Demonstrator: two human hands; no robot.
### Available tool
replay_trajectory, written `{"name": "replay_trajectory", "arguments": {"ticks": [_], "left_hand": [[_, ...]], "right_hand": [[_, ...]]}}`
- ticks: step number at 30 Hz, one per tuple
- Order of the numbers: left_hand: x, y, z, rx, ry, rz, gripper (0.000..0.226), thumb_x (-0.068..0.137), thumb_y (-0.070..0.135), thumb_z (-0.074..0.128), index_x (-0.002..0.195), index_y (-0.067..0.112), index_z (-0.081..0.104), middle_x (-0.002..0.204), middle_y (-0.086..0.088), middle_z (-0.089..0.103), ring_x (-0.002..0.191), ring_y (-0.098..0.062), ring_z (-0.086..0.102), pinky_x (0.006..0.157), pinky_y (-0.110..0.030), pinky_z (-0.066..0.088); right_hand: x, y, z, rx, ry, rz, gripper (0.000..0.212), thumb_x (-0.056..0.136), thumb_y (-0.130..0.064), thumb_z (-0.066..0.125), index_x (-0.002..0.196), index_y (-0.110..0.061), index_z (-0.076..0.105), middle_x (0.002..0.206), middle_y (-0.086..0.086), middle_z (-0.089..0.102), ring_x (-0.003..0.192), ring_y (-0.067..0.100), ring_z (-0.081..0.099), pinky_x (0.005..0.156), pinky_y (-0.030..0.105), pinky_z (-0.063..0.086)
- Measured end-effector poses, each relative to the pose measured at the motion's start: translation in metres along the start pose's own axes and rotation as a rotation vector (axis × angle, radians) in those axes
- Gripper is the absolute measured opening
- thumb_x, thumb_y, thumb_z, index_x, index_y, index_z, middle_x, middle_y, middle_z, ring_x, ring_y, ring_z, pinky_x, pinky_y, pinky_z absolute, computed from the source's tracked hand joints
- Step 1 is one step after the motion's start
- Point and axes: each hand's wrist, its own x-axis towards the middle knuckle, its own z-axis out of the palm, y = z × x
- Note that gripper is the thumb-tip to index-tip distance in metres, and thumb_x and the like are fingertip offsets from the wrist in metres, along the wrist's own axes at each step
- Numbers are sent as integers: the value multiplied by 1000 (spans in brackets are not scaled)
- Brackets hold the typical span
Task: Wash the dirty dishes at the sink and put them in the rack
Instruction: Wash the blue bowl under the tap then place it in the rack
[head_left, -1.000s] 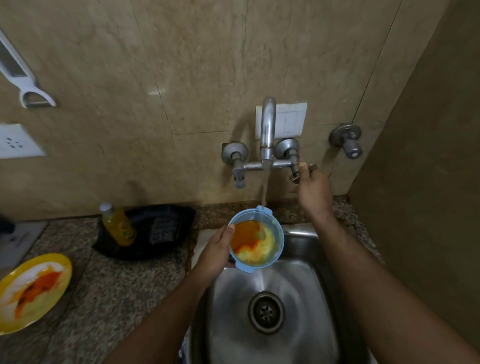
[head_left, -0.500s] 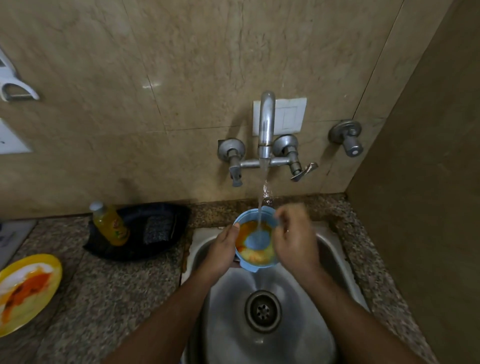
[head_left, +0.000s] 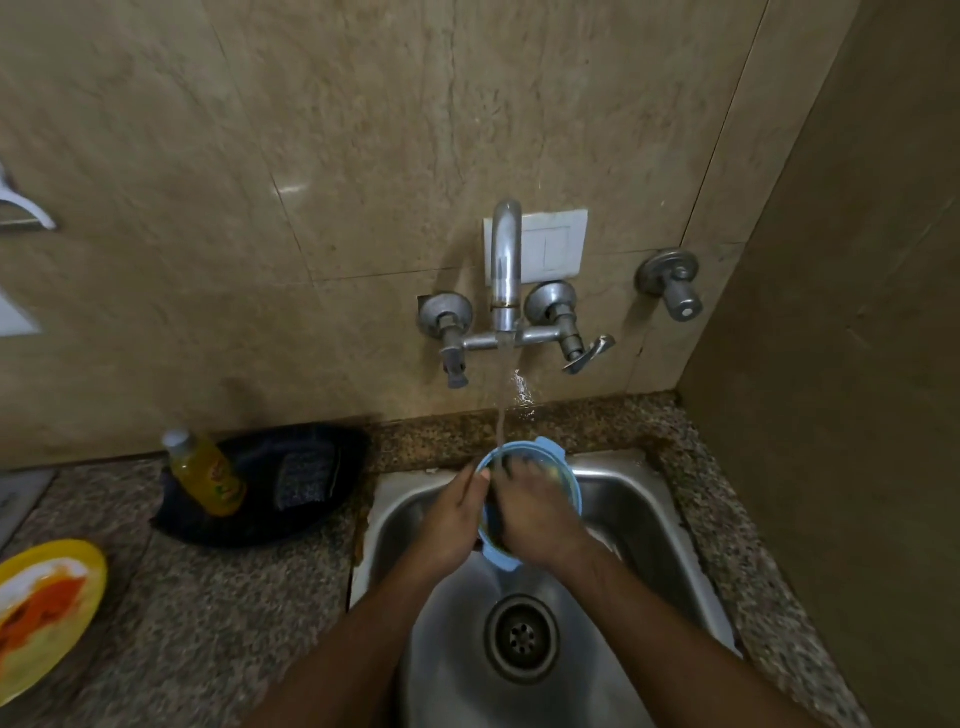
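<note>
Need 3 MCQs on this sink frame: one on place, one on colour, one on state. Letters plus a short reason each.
1. Where is the yellow plate?
A. On the counter left of the sink
B. In the sink basin
C. Under the tap

2. What colour is the bowl held under the tap?
A. Red
B. Light blue
C. White

3. What state is the tap in?
A. Off and dry
B. Running, with the stream falling into the bowl
C. Running straight into the drain

Answers:
1. A: the plate lies at the left edge on the speckled counter, apart from the sink.
2. B: the rim showing around the hands is light blue.
3. B: a stream drops from the spout to the bowl, which the left hand holds by its rim while the right hand reaches inside it.
</note>
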Motion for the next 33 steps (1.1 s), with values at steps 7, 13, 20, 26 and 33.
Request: {"name": "replay_trajectory", "arguments": {"ticks": [7, 13, 20, 26, 33], "left_hand": [[9, -9, -4, 169, -8, 62, 31, 100, 50, 40, 125, 42, 56, 107, 6, 72, 96, -11, 69, 84, -42, 58], [13, -7, -14, 291, 93, 154, 30, 102, 43, 40, 124, 37, 60, 114, 10, 69, 105, -6, 64, 97, -39, 51], [19, -12, -25, 571, 151, 144, 59, 88, 71, 23, 138, 46, 42, 133, 3, 58, 119, -18, 58, 99, -40, 49], [22, -8, -19, 629, 89, 65, 55, 93, 63, 37, 142, 39, 44, 139, -4, 49, 125, -23, 51, 104, -34, 41], [10, -10, -12, 199, 1, -167, 86, 80, 50, 71, 152, 32, 26, 140, -1, 50, 121, -20, 55, 101, -38, 49]], "right_hand": [[-5, 8, 1, 28, -134, -22, 38, 95, -26, 56, 129, -8, 59, 124, 11, 62, 113, 26, 57, 96, 36, 45], [-15, 7, 12, 248, -98, -59, 30, 92, -15, 55, 121, -19, 60, 119, 5, 62, 106, 23, 58, 88, 29, 44], [-19, 9, 39, -97, -78, -208, 62, 78, -23, 76, 135, -22, 51, 134, 5, 54, 107, 27, 62, 83, 40, 53], [-25, -9, 53, 28, 21, -254, 42, 76, -16, 67, 117, -11, 60, 105, 14, 66, 86, 33, 65, 70, 39, 54], [-28, -16, 51, 566, 183, 89, 44, 89, -35, 48, 126, -14, 59, 115, 7, 68, 104, 23, 65, 86, 40, 54]]}}
